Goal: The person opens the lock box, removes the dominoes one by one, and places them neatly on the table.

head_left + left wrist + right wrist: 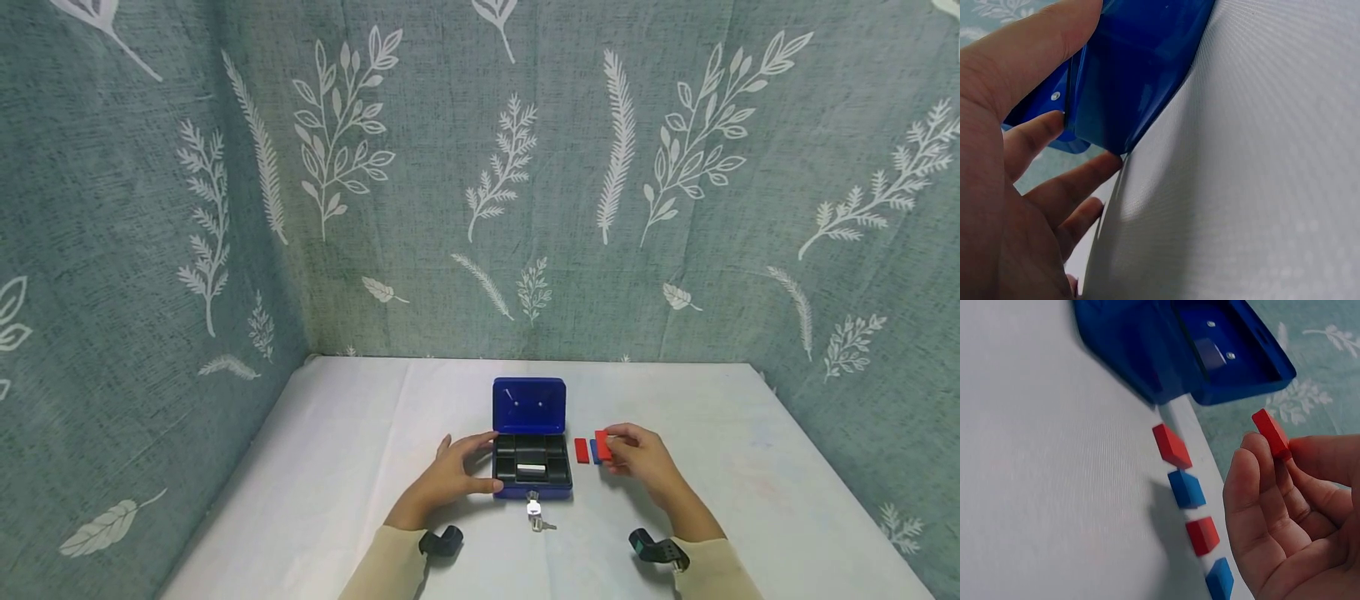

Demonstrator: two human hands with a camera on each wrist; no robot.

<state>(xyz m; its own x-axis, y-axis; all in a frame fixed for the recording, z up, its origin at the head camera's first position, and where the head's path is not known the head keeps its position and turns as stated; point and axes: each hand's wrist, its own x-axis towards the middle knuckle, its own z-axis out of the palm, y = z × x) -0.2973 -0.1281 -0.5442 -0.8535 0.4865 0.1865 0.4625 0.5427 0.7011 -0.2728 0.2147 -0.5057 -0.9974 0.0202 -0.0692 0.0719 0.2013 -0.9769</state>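
Observation:
A small blue cash box point(532, 487) stands open in the middle of the white table, its lid point(528, 404) upright. Inside, a black compartment tray holds a white piece point(530, 470). My left hand point(459, 473) grips the box's left side, thumb at the front and fingers at the back; in the left wrist view the hand point(1016, 187) wraps the blue box point(1129, 75). My right hand point(636, 454) pinches a red block point(602, 444) just right of the box. In the right wrist view the hand point(1285, 512) holds this red block point(1270, 432) above the table.
Red and blue blocks point(1171, 445) point(1186, 489) lie in a row on the table beside the box, also visible in the head view point(581, 450). Keys point(534, 510) hang from the box's front lock. Leaf-patterned cloth walls point(480, 208) close in the back and sides.

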